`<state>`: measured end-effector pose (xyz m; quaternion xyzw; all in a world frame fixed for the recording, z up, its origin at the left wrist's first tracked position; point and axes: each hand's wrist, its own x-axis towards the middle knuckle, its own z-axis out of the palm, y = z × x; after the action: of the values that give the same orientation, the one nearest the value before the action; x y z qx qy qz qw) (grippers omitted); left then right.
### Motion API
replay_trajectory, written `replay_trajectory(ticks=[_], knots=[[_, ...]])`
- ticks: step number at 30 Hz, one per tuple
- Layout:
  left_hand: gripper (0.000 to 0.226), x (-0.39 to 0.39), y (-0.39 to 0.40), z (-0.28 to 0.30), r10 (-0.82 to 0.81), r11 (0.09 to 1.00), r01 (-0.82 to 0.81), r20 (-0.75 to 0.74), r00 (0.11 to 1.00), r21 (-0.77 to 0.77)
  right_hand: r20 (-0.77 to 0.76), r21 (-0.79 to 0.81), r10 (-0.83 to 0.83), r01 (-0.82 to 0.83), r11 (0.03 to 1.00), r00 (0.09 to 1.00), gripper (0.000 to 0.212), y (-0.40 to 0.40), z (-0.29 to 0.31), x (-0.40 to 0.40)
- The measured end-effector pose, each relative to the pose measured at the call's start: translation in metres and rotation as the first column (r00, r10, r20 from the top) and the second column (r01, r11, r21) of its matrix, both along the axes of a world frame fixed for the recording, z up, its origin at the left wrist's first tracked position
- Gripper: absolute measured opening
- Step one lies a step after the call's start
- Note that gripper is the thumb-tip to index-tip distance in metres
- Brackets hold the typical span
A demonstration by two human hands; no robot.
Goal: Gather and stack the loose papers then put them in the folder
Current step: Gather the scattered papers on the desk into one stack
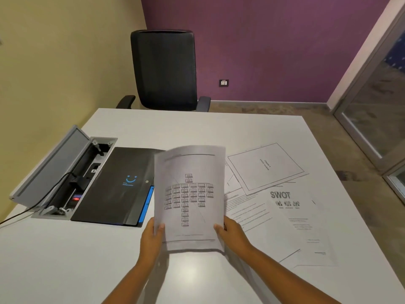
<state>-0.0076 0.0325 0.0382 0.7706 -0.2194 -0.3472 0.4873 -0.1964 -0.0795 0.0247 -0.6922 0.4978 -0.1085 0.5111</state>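
A printed sheet with a box chart is lifted off the white table, its top curling toward me. My left hand grips its lower left edge and my right hand grips its lower right edge. How many sheets are in my hands is unclear. Left of it a black folder with a blue smile logo and blue edge lies closed. To the right, several loose papers lie overlapping: a framed title page, a SWOT page and a text page.
An open grey cable box with a plug and black cord is sunk into the table left of the folder. A black office chair stands at the far edge. A glass door is on the right.
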Motion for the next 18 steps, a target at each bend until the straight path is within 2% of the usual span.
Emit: replay_trajectory(ticks=[2, 5, 10, 12, 18], knots=[[0.03, 0.005, 0.002, -0.006, 0.043, 0.999, -0.043, 0.031, 0.999, 0.02, 0.04, 0.028, -0.015, 0.014, 0.999, 0.999, 0.033, -0.001, 0.001, 0.003], [0.033, 0.01, 0.004, -0.019, 0.057, 0.989, -0.063, 0.052, 0.997, 0.134, 0.043, 0.046, -0.043, 0.041, 0.998, 0.998, 0.029, -0.001, -0.003, 0.002], [0.034, 0.018, 0.012, -0.035, -0.005, 0.947, -0.009, 0.044, 0.999, 0.32, 0.167, 0.157, -0.275, 0.25, 0.956, 0.947, 0.019, -0.004, -0.009, -0.017], [0.037, 0.022, 0.015, -0.04, -0.004, 0.933, -0.01, 0.038, 0.999, 0.359, 0.161, 0.119, -0.337, 0.321, 0.939, 0.927, 0.019, -0.01, -0.01, -0.032], [0.035, 0.028, 0.015, -0.041, 0.102, 0.928, -0.116, 0.057, 0.993, 0.354, -0.023, -0.117, -0.516, 0.51, 0.852, 0.856, 0.022, -0.049, -0.008, -0.1]])
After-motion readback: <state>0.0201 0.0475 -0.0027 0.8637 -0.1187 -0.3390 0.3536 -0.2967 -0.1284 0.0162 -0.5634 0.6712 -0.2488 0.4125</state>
